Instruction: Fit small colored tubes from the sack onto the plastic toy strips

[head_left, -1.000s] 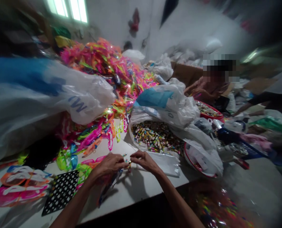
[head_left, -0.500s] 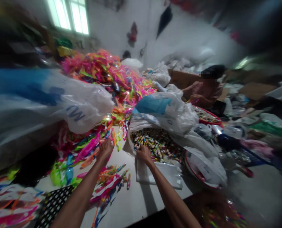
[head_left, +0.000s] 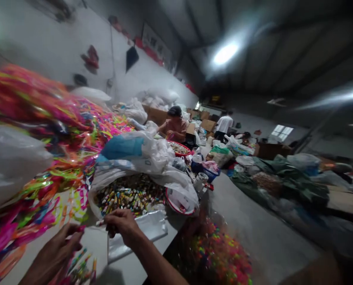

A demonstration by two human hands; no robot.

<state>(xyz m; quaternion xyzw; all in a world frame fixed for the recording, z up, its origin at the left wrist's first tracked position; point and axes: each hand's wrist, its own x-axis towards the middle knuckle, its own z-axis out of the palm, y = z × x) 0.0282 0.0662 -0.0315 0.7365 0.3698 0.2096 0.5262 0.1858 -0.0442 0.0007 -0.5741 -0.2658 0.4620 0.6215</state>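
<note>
The right hand (head_left: 121, 225) pinches a small tube beside the bag of coloured tubes (head_left: 128, 196) near the worktop's (head_left: 119, 273) front edge. The left hand (head_left: 56, 253), fingers curled, blurred; grip unclear. Loose tubes (head_left: 81, 265) could roll off.

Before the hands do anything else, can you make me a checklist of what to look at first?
1. Right hand holding something small: ok, fingers pinched shut on a small piece.
2. Left hand grip: cannot tell, blurred.
3. Bag of small colourful pieces open and close by: ok.
4. Clear flat bags lying under the right hand: ok.
5. Picture steady: not ok, much is smeared.
6. Other person well away: ok.
</note>
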